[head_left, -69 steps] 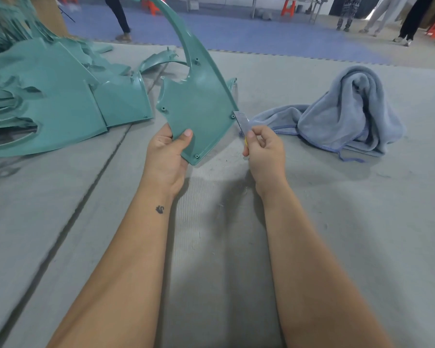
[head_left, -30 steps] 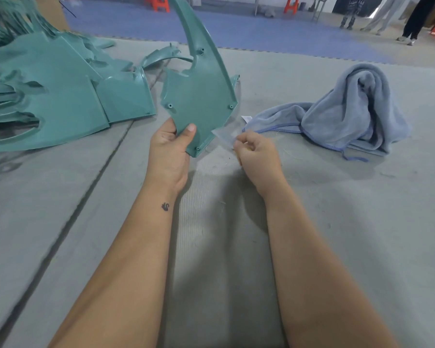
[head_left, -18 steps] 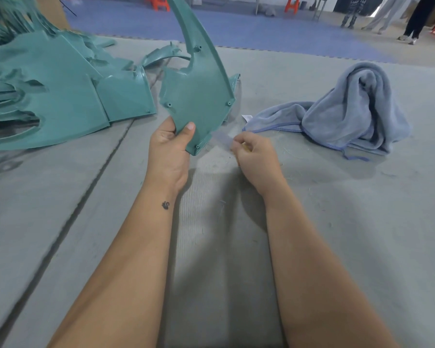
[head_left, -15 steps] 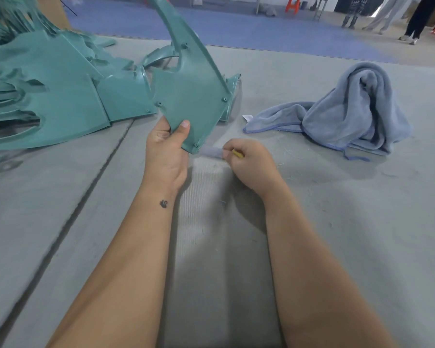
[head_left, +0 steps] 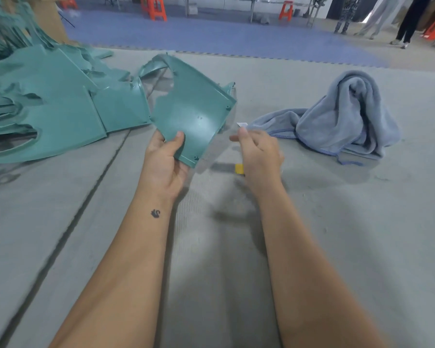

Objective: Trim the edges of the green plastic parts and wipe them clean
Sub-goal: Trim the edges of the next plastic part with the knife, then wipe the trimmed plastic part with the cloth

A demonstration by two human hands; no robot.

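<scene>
The left hand [head_left: 165,162] grips a green plastic part [head_left: 194,111] by its lower edge, thumb pressed flat on the near face and fingers curled behind; the part is held above the grey mat [head_left: 337,234], tilted back, its long curved arm reaching up and to the left; small screw holes dot its rim. The right hand [head_left: 258,153] hangs just to the right of the part, apart from it, fingers loosely curled and holding nothing that can be seen; motion blur softens its outline. Below that hand a small tool [head_left: 232,169] lies on the mat, a grey blade with a yellow end; it is blurred, and the hand does not touch it.

To the left a pile of green parts [head_left: 48,109] lies stacked on the mat, flat panels overlapping, the nearest edge just beside the held part. To the right a blue-grey towel [head_left: 344,119] sits bunched in a heap, one corner spread flat toward the right hand; a small white scrap [head_left: 242,124] lies at that corner.

No box, bin or tray holds any of these; everything rests straight on the mat. Beyond the mat a blue floor [head_left: 224,36] stretches back; orange stools [head_left: 155,7] stand there, and the legs of standing people [head_left: 409,23] show at the top right.
</scene>
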